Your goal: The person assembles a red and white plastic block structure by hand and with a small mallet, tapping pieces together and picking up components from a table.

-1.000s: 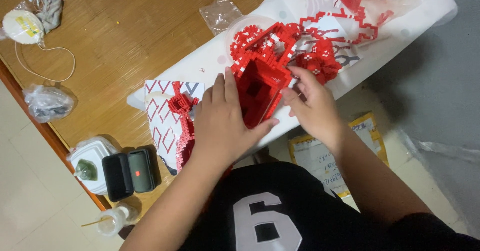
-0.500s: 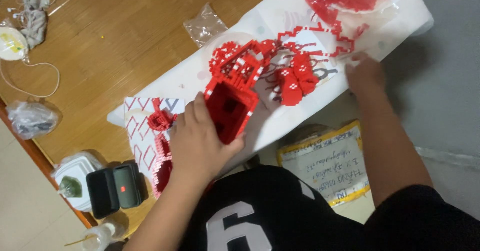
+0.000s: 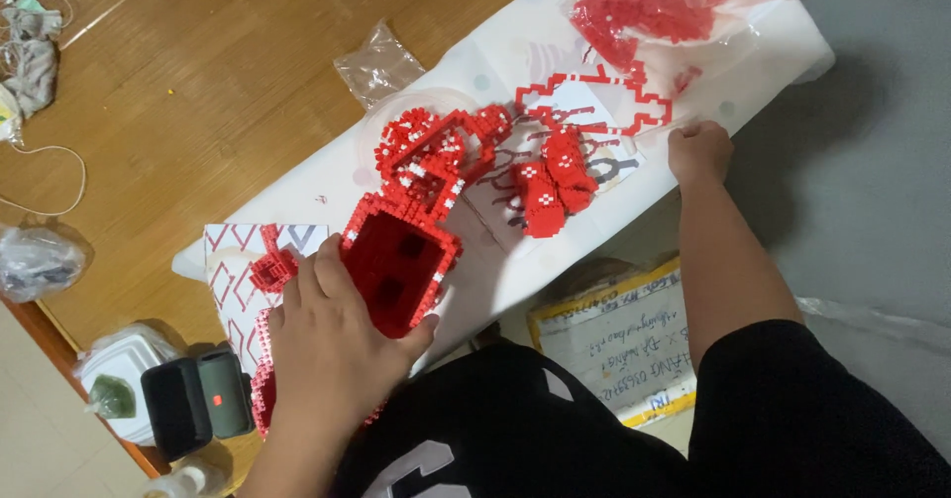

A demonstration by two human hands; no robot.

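Wooden flooring fills the upper left, and a low white surface (image 3: pixel 297 196) runs diagonally across it, seen from above by the person seated at it. Their left hand (image 3: pixel 332 344) rests on a red hollow brick-built block (image 3: pixel 401 260) at the near edge of the surface, fingers clamped around its near side, thumb against its lower corner. One second ago both hands gripped this block; half a second ago the right hand had let go and was moving away. Now the right hand (image 3: pixel 699 151) sits well apart at the far right edge of the surface, fingers curled together, pressing near a white instruction sheet with a red outline (image 3: pixel 594 111); whether it pinches a piece cannot be told. Small red brick clusters (image 3: pixel 550 181) lie between the hands. A clear bag of loose red bricks (image 3: pixel 654 2) sits beyond the right hand. It appears the block is being steadied one-handed while the other hand goes for more pieces.
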